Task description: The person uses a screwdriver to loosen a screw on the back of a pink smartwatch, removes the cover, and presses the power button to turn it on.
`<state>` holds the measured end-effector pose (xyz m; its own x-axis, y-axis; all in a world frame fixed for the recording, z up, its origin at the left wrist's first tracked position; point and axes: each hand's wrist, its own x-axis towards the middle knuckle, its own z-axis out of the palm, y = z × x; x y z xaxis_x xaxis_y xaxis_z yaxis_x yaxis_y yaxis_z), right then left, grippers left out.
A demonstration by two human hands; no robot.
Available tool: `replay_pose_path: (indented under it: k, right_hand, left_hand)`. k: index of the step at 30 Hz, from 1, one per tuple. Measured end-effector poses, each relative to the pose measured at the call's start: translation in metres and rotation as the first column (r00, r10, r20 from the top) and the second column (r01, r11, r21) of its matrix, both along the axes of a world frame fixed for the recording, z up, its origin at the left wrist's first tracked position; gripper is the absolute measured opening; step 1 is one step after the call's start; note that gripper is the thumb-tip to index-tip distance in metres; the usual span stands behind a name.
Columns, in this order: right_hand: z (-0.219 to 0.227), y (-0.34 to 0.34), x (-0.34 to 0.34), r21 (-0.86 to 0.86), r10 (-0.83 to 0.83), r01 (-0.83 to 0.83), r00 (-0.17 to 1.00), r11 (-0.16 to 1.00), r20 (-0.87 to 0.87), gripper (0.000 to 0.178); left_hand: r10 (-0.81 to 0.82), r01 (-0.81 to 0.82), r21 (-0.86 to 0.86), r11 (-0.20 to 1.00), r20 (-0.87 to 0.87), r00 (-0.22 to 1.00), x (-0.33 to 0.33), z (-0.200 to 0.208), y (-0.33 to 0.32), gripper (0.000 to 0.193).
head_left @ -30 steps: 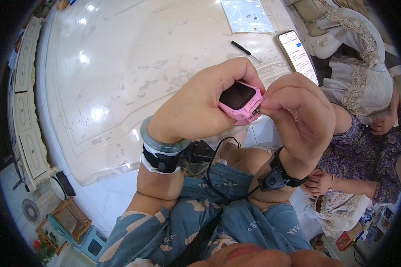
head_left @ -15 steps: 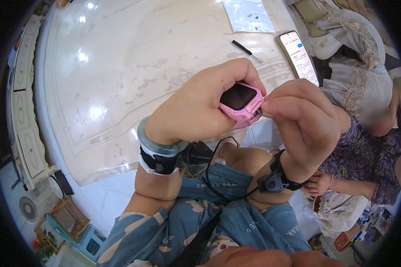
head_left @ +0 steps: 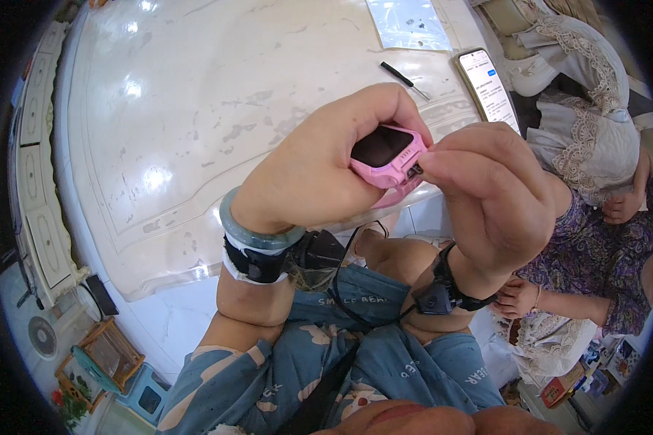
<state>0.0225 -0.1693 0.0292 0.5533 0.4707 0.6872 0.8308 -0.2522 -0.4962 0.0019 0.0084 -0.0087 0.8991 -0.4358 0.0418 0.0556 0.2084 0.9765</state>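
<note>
A pink smartwatch (head_left: 384, 147) with a dark square screen is held above the near edge of the table, screen tilted up. My left hand (head_left: 315, 156) grips it from the left, thumb below and fingers over the far side. Thumb and forefinger of my right hand (head_left: 490, 181) are pinched together at the right edge of the watch, beside a small opening with dark and metallic parts. Whatever sits between those fingertips is too small or hidden to make out.
On the marbled table (head_left: 189, 109) behind the watch lie a black-handled screwdriver (head_left: 399, 74), a lit phone (head_left: 490, 90) and a clear plastic bag (head_left: 406, 27) with small dark pieces. A person in a patterned purple garment (head_left: 577, 243) sits at the right, near lace-covered chairs (head_left: 586, 65).
Both hands and the watch have shifted slightly left and up. The opening in the watch's edge shows a little more. The neighbouring person's far hand has lowered.
</note>
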Motion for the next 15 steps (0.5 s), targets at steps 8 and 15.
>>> replay_pose_path:
  k: [8, 15]
  right_hand:
    - [-0.0041, 0.0014, 0.0, 0.02, -0.042, 0.043, 0.998, 0.999, -0.048, 0.018]
    - [-0.0087, -0.002, 0.0032, 0.05, 0.011, -0.006, 0.995, 0.999, -0.101, 0.017]
  left_hand:
    - [0.05, -0.051, -0.023, 0.998, -0.019, 0.999, 0.001, -0.0025, -0.0026, 0.034]
    - [0.033, -0.036, -0.047, 0.998, -0.067, 0.997, 0.0011, -0.0017, -0.0021, 0.033]
